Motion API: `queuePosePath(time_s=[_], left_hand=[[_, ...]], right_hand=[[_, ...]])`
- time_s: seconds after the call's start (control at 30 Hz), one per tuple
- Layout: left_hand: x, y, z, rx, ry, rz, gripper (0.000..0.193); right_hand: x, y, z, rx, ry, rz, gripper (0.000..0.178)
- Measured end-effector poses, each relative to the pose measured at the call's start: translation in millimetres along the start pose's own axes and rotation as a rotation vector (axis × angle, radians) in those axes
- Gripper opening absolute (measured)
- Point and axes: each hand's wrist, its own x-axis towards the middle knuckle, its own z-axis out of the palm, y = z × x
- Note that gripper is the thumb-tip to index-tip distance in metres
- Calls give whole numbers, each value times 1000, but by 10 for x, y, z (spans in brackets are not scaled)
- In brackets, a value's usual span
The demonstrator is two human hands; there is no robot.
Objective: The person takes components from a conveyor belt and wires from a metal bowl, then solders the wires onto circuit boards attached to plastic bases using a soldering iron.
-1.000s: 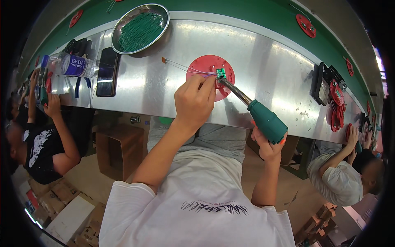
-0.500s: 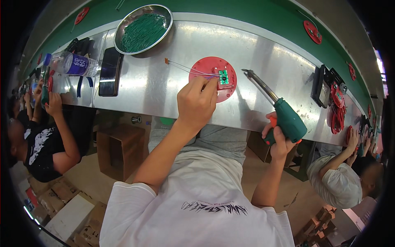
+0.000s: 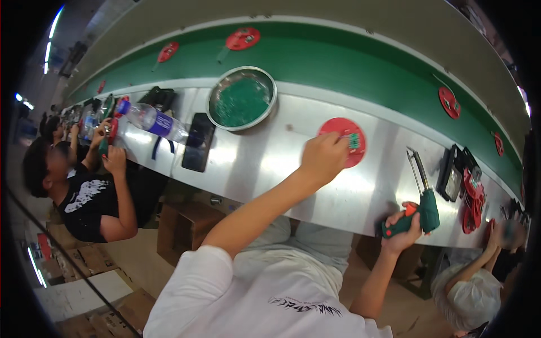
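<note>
My left hand [image 3: 325,159] is closed, with its fingertips pressed together over the red round plate [image 3: 354,160] on the metal bench. A small green circuit board [image 3: 354,141] sits on the plate just past those fingers. Whatever they pinch is hidden and blurred. My right hand [image 3: 403,234] is wrapped round the handle of a green soldering gun [image 3: 429,211] with an orange trigger. Its thin metal tip points up and away, to the right of the plate and apart from it.
A steel bowl [image 3: 271,107] of green wire pieces stands left of the plate. Farther left are a phone [image 3: 198,142] and a plastic bottle [image 3: 155,121]. Black cases [image 3: 451,174] and red plates [image 3: 472,203] lie right. Other red plates ride the green belt [image 3: 338,67]. Co-workers sit on both sides.
The view has swung, so the bench sits lower and further right. The soldering gun has moved away from the red plate, to the right. My left hand stays at the plate.
</note>
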Motion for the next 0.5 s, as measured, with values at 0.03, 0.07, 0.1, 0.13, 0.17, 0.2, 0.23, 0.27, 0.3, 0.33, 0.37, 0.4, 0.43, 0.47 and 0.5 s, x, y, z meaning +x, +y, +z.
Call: queuePosePath(time_s=[0.03, 0.07, 0.1, 0.13, 0.17, 0.2, 0.23, 0.27, 0.3, 0.33, 0.37, 0.4, 0.43, 0.47, 0.5], left_hand=[[262, -73, 158, -44, -104, -28, 9], [565, -155, 272, -91, -205, -56, 14], [881, -231, 365, -224, -210, 19, 20], [1185, -333, 395, -358, -217, 95, 25], [1460, -472, 388, -331, -248, 85, 30], [1730, -610, 393, -307, -279, 73, 35], [1963, -803, 366, -223, -189, 52, 37], [2160, -1084, 301, -139, -98, 30, 39], [2314, -1542, 241, -8, 53, 6, 36], [2434, -1799, 114, 195, 40, -147, 29], [2527, -2118, -44, 467, 15, -312, 24], [2536, -2232, -156, 678, -14, -362, 22], [2515, -2572, -308, 779, -11, -466, 22], [2466, -2699, -376, 865, -19, -547, 23], [2436, -2766, -458, 876, -138, -618, 22]], right_hand=[[2, -1, 33, -15, 21, -1, 40], [3, -9, 71, -19, 32, 0, 40], [10, -2, 89, -28, 49, -3, 40], [15, -1, 88, -34, 43, -6, 37], [15, 2, 79, -26, 63, -15, 36], [18, 5, 72, -21, 85, -25, 35], [17, 3, 81, -15, 96, -45, 33], [12, 4, 79, -15, 90, -40, 32], [13, 18, 113, -6, 74, -33, 32], [12, 13, 127, -20, 105, -40, 31], [8, 2, 150, -14, 108, -32, 31], [-11, -31, 126, -25, 135, -33, 30], [-11, -40, 161, -6, 159, -17, 29], [-18, -7, 49, -1, 130, 0, 29], [-22, 22, -62, 0, 107, 16, 30]])
